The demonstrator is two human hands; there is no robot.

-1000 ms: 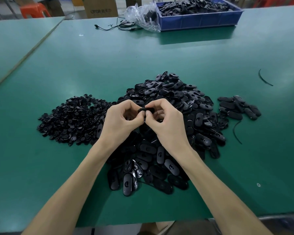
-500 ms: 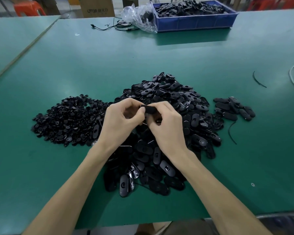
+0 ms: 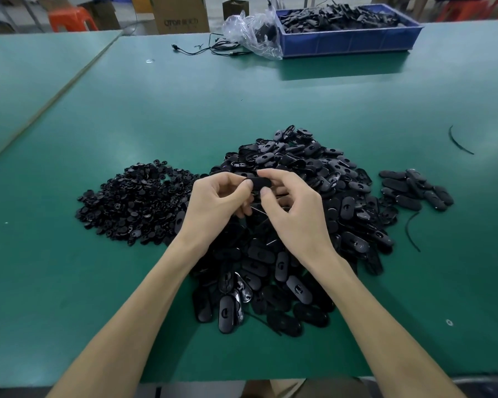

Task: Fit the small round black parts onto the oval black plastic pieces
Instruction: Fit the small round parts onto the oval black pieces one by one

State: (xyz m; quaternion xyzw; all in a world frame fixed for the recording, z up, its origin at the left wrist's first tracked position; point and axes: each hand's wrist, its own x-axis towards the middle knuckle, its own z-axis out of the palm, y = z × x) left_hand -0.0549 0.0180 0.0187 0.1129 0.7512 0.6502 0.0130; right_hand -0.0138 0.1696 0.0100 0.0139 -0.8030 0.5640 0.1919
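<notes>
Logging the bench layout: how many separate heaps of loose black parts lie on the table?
3: round parts on the left, a big heap of oval pieces in the middle, a small cluster of oval pieces on the right. The blue bin holds more.

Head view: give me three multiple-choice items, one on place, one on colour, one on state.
1. Where does the heap of small round parts lie relative to the heap of oval pieces?
A) left of it
B) right of it
C) behind it

2. The crate at the far edge of the table is:
A) red
B) blue
C) yellow

3. The oval piece above the heap is:
A) balanced loose
B) pinched by left hand and right hand
C) in one hand only

Answers:
1 A, it sits on the left side.
2 B, its walls are blue.
3 B, fingers of both grip it.
</notes>
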